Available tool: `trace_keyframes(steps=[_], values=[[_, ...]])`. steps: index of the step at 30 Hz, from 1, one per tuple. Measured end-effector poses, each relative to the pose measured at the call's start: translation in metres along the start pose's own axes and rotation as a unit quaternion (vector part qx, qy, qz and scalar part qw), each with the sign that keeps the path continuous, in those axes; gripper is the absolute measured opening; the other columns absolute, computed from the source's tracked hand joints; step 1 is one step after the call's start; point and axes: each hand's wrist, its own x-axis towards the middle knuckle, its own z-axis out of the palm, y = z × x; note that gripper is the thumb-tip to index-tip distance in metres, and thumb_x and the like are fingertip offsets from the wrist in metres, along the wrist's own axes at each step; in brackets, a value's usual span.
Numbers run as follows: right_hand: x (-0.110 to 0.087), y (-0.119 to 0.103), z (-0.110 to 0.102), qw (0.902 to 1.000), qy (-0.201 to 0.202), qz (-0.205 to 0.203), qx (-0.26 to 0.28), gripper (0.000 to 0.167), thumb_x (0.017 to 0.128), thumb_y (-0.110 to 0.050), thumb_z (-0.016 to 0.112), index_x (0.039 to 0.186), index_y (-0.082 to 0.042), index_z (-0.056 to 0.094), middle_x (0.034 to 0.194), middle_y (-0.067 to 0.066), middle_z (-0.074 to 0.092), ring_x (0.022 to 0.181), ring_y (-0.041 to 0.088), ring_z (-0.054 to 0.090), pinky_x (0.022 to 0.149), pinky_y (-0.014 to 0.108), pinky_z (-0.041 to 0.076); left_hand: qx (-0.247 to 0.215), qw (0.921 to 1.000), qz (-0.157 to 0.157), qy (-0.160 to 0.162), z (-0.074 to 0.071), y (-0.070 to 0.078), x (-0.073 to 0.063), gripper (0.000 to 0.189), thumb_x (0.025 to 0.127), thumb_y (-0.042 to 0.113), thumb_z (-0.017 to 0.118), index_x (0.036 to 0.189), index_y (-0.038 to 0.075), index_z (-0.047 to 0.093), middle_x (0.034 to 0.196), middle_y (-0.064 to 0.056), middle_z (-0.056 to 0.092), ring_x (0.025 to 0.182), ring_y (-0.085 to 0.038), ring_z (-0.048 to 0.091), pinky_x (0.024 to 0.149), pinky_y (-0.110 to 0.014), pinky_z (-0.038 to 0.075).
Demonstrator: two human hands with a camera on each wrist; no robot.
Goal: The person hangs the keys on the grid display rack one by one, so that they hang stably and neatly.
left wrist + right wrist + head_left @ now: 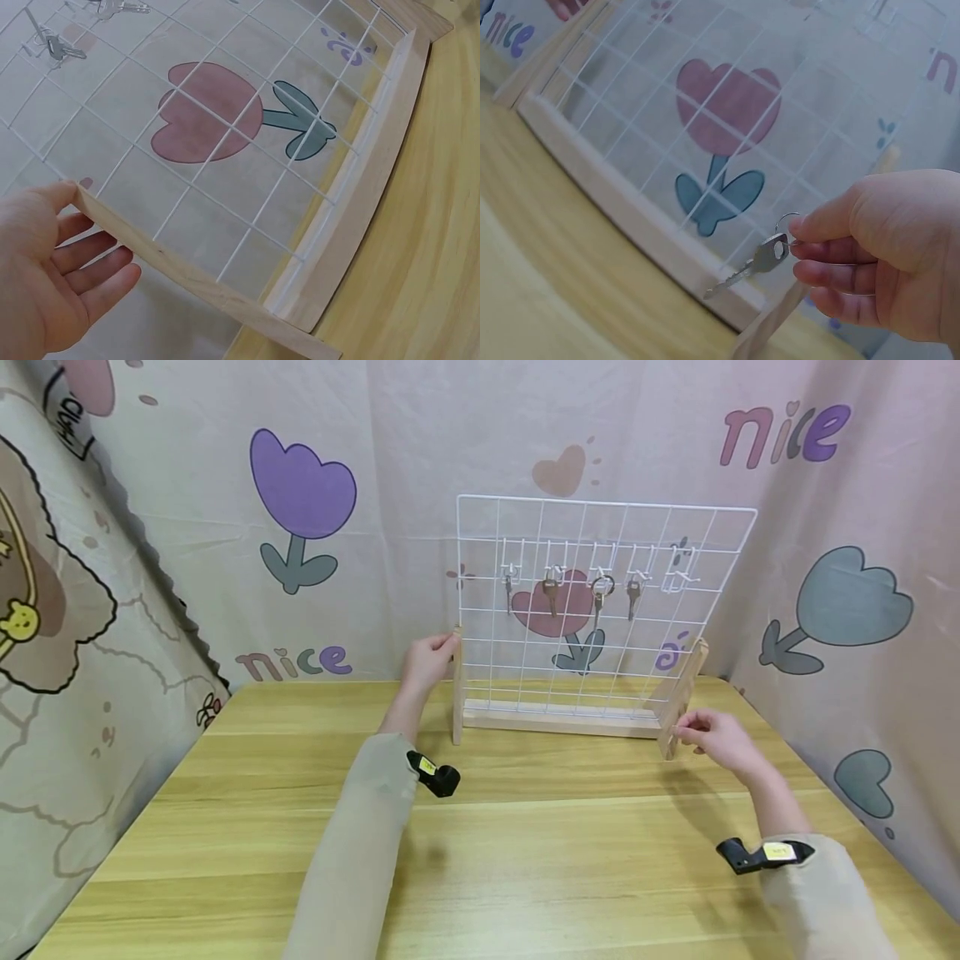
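A white wire grid rack (592, 503) stands tilted in a wooden base (555, 721) with two uprights. My left hand (429, 662) pinches the top of the left wooden upright (157, 259) between thumb and index finger, the other fingers loosely bent behind it. Beside the right upright (684, 702), my right hand (718, 739) pinches a small metal ring with one silver key (769, 255) hanging from it. The key points down toward the base in the right wrist view. Several keys (551, 593) hang in a row from white hooks on the grid; the rightmost hook (678, 578) carries none.
The rack stands toward the back of a wood-grain table (525, 852). Behind it hangs a printed curtain (405, 460) with tulips and lettering, and more curtain runs along both sides. Each sleeve carries a small black wrist camera (442, 779).
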Motion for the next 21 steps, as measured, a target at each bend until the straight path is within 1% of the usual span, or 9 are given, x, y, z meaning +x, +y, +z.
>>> trace_keyframes(steps=[4,6,12,14,17,19,21], values=[[-0.001,-0.008,-0.01,0.9999,0.012,-0.007,-0.005,0.023,0.094,-0.016,0.054,0.097,0.008,0.054,0.08,0.008,0.055,0.071,0.009,0.049,0.06,0.023,0.048,-0.015,0.9999,0.0,0.006,0.001,0.002,-0.001,0.047,0.091,0.039,0.057,0.124,0.007,0.059,0.126,-0.011,0.057,0.111,-0.026,0.055,0.087,-0.04,0.05],[0.0,-0.012,-0.016,0.9997,0.02,-0.011,-0.009,0.024,0.095,-0.016,0.054,0.098,0.008,0.054,0.08,0.007,0.055,0.071,0.007,0.049,0.06,0.023,0.049,-0.024,0.9997,-0.001,0.007,0.002,0.003,-0.001,0.046,0.091,0.038,0.057,0.125,0.007,0.059,0.126,-0.012,0.057,0.109,-0.026,0.056,0.084,-0.041,0.051],[0.002,-0.033,-0.037,0.9984,0.052,-0.017,-0.009,0.026,0.095,-0.018,0.053,0.102,0.007,0.052,0.085,0.006,0.057,0.072,0.004,0.051,0.062,0.021,0.05,-0.013,0.9999,-0.002,0.003,0.002,0.004,-0.001,0.043,0.093,0.033,0.056,0.127,0.007,0.057,0.127,-0.012,0.056,0.108,-0.026,0.056,0.08,-0.036,0.053],[0.005,-0.041,-0.043,0.9976,0.066,-0.019,-0.003,0.028,0.095,-0.021,0.054,0.103,0.006,0.052,0.085,0.003,0.058,0.074,0.005,0.052,0.062,0.021,0.05,-0.011,0.9999,-0.005,0.001,0.002,0.005,-0.001,0.043,0.093,0.033,0.055,0.128,0.008,0.056,0.128,-0.012,0.055,0.109,-0.026,0.056,0.081,-0.036,0.052],[0.009,-0.054,-0.052,0.9961,0.086,-0.019,0.007,0.031,0.094,-0.026,0.055,0.104,0.004,0.053,0.085,-0.004,0.057,0.077,0.007,0.053,0.064,0.02,0.05,-0.017,0.9998,-0.008,0.0,0.002,0.006,-0.001,0.043,0.094,0.032,0.055,0.129,0.007,0.055,0.129,-0.012,0.054,0.11,-0.027,0.055,0.084,-0.039,0.051],[0.012,-0.062,-0.057,0.9948,0.098,-0.018,0.019,0.035,0.093,-0.029,0.057,0.106,0.003,0.053,0.084,-0.007,0.057,0.078,0.01,0.053,0.064,0.02,0.049,-0.02,0.9998,-0.008,0.0,0.003,0.006,-0.002,0.043,0.094,0.032,0.055,0.129,0.007,0.055,0.128,-0.013,0.055,0.11,-0.028,0.055,0.086,-0.041,0.05],[0.014,-0.071,-0.061,0.9939,0.107,-0.02,0.018,0.037,0.092,-0.032,0.057,0.106,0.002,0.053,0.084,-0.009,0.057,0.078,0.011,0.053,0.064,0.019,0.049,-0.021,0.9998,-0.005,0.0,0.003,0.006,-0.002,0.043,0.094,0.03,0.055,0.129,0.006,0.054,0.128,-0.014,0.055,0.11,-0.029,0.055,0.087,-0.042,0.049]])
